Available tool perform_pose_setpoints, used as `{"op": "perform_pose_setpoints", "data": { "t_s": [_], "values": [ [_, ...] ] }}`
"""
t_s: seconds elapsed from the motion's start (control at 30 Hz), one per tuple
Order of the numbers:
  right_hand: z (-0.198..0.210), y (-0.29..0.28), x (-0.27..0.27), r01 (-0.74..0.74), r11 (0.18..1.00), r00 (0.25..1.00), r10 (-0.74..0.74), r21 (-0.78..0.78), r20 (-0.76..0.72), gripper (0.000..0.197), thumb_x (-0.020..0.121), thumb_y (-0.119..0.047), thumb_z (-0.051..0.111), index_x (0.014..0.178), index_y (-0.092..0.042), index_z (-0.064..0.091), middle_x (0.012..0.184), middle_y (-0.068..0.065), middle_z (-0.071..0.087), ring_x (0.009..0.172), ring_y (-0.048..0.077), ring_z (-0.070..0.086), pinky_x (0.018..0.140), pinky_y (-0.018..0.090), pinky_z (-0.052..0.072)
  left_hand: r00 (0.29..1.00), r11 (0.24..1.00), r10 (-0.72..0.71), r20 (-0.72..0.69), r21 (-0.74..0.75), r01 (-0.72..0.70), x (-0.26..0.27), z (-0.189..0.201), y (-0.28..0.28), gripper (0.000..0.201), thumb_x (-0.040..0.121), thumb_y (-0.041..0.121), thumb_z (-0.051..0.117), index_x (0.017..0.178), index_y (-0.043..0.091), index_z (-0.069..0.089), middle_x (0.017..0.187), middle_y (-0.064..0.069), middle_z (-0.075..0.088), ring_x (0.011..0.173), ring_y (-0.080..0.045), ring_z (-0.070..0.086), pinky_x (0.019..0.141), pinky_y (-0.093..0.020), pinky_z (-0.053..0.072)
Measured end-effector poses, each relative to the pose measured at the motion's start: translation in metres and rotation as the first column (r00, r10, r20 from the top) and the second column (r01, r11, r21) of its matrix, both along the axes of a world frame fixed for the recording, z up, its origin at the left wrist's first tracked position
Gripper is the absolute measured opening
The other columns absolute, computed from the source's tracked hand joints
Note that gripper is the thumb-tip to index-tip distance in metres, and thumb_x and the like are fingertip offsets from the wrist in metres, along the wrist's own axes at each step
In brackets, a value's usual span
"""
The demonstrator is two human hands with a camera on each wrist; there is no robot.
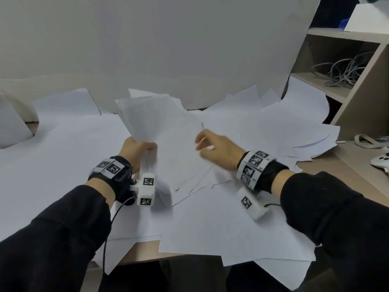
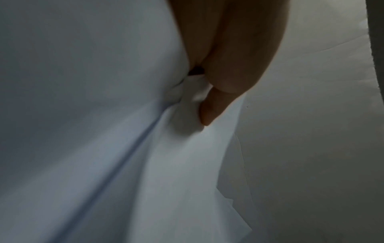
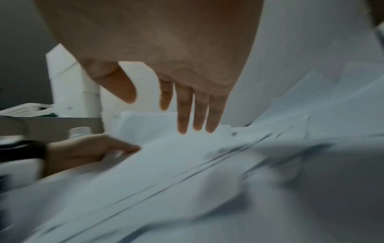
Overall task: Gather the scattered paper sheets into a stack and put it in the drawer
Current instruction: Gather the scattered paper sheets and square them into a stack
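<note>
White paper sheets [image 1: 210, 218] lie scattered and overlapping all over the desk. My left hand [image 1: 136, 150] grips a bunch of sheets [image 1: 151, 116] by its lower edge, and the bunch fans upward above the desk. In the left wrist view the fingers [image 2: 209, 113] pinch creased paper [image 2: 124, 148]. My right hand [image 1: 212, 144] hovers just right of the bunch over the loose sheets [image 1: 189, 161], fingers straight and spread, holding nothing. The right wrist view shows those fingers [image 3: 185, 111] above the paper [image 3: 207, 164] and the left hand [image 3: 87, 149] at left. No drawer is in view.
A large white board [image 1: 168, 49] stands behind the desk. A shelf unit [image 1: 341, 66] with grey cables [image 1: 341, 70] is at the right. A white controller [image 1: 381, 161] and a grey strap [image 1: 366, 142] lie on the desk's right end. A curled sheet [image 1: 14, 121] stands far left.
</note>
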State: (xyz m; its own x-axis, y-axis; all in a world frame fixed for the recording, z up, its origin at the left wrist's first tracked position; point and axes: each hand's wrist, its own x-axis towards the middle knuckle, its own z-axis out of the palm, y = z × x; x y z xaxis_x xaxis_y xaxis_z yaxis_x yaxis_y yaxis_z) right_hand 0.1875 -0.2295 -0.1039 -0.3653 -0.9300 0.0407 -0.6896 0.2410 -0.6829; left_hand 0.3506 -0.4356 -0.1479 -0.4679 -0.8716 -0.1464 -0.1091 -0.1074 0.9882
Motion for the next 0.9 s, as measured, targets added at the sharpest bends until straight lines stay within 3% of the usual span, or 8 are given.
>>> {"op": "perform_pose_setpoints", "data": {
  "t_s": [0.13, 0.3, 0.37, 0.47, 0.6, 0.73, 0.83, 0.9],
  "values": [
    [0.008, -0.006, -0.045, 0.307, 0.951, 0.952, -0.306, 0.041, -0.019, 0.051, 0.091, -0.035, 0.060, 0.137, -0.018, 0.045, 0.132, 0.004, 0.055, 0.119, 0.025, 0.054, 0.095, 0.032, 0.043, 0.992, 0.989, -0.123, -0.011, -0.081, 0.121, 0.012, 0.017, 0.003, 0.015, 0.086, -0.008, 0.068, 0.089, 0.006, 0.069, 0.071, -0.002, 0.072, 0.067, -0.020, 0.068, 0.064, -0.030, 0.055],
    [0.006, -0.022, -0.055, 0.313, 0.946, 0.935, -0.323, 0.090, 0.147, 0.076, 0.087, -0.047, 0.068, 0.146, -0.009, 0.037, 0.146, 0.008, 0.045, 0.130, 0.024, 0.047, 0.104, 0.034, 0.039, 0.978, 0.975, -0.206, -0.042, -0.096, 0.201, 0.017, 0.037, 0.007, 0.017, 0.085, -0.008, 0.070, 0.096, 0.005, 0.071, 0.081, -0.007, 0.075, 0.071, -0.022, 0.072, 0.068, -0.033, 0.059],
    [0.006, -0.024, -0.052, 0.348, 0.936, 0.906, -0.350, 0.052, 0.236, 0.070, 0.086, -0.042, 0.072, 0.139, -0.009, 0.041, 0.134, 0.005, 0.051, 0.120, 0.022, 0.051, 0.098, 0.033, 0.043, 0.979, 0.977, -0.197, -0.051, -0.088, 0.192, 0.018, 0.038, 0.006, 0.020, 0.083, -0.007, 0.072, 0.100, 0.004, 0.071, 0.085, -0.009, 0.076, 0.074, -0.025, 0.072, 0.069, -0.035, 0.059],
    [0.003, -0.025, -0.048, 0.397, 0.918, 0.866, -0.378, 0.008, 0.328, 0.029, 0.085, -0.027, 0.073, 0.107, -0.012, 0.060, 0.104, -0.004, 0.065, 0.101, 0.019, 0.063, 0.079, 0.025, 0.049, 0.985, 0.986, -0.154, -0.076, -0.073, 0.148, 0.019, 0.035, 0.005, 0.026, 0.081, -0.007, 0.073, 0.105, 0.002, 0.069, 0.092, -0.013, 0.075, 0.076, -0.027, 0.072, 0.072, -0.036, 0.059],
    [-0.005, -0.029, -0.043, 0.292, 0.936, 0.907, -0.337, 0.199, 0.254, 0.035, 0.087, -0.029, 0.071, 0.109, -0.002, 0.065, 0.109, 0.012, 0.071, 0.097, 0.027, 0.068, 0.091, 0.037, 0.053, 0.986, 1.000, -0.015, -0.169, 0.004, 0.016, 0.016, 0.022, 0.002, 0.032, 0.080, -0.007, 0.074, 0.109, 0.006, 0.067, 0.099, -0.013, 0.073, 0.081, -0.029, 0.069, 0.073, -0.037, 0.057],
    [-0.007, -0.033, -0.032, 0.271, 0.924, 0.932, -0.322, 0.271, 0.165, 0.038, 0.091, -0.019, 0.063, 0.118, 0.007, 0.060, 0.121, 0.019, 0.064, 0.102, 0.029, 0.063, 0.084, 0.033, 0.048, 0.989, 0.999, 0.007, -0.151, 0.045, 0.000, 0.012, 0.007, 0.000, 0.031, 0.087, -0.008, 0.066, 0.115, 0.003, 0.066, 0.098, -0.014, 0.072, 0.078, -0.028, 0.068, 0.066, -0.032, 0.057],
    [-0.012, -0.034, -0.034, 0.283, 0.938, 0.931, -0.319, 0.201, 0.178, 0.034, 0.087, -0.004, 0.063, 0.120, 0.007, 0.060, 0.111, 0.016, 0.067, 0.101, 0.032, 0.065, 0.087, 0.035, 0.051, 0.994, 0.991, -0.103, -0.020, 0.083, 0.105, 0.010, 0.001, -0.002, 0.034, 0.093, 0.000, 0.067, 0.126, 0.000, 0.061, 0.114, -0.015, 0.071, 0.096, -0.030, 0.070, 0.082, -0.038, 0.057],
    [-0.012, -0.030, -0.035, 0.202, 0.961, 0.944, -0.243, 0.191, 0.222, 0.028, 0.084, 0.004, 0.063, 0.112, -0.001, 0.065, 0.109, 0.014, 0.069, 0.101, 0.033, 0.066, 0.090, 0.041, 0.054, 0.987, 0.988, -0.136, 0.082, 0.088, 0.129, 0.012, -0.001, -0.004, 0.035, 0.092, 0.004, 0.070, 0.125, 0.000, 0.061, 0.113, -0.016, 0.071, 0.097, -0.031, 0.070, 0.090, -0.042, 0.056]
  ]
}}
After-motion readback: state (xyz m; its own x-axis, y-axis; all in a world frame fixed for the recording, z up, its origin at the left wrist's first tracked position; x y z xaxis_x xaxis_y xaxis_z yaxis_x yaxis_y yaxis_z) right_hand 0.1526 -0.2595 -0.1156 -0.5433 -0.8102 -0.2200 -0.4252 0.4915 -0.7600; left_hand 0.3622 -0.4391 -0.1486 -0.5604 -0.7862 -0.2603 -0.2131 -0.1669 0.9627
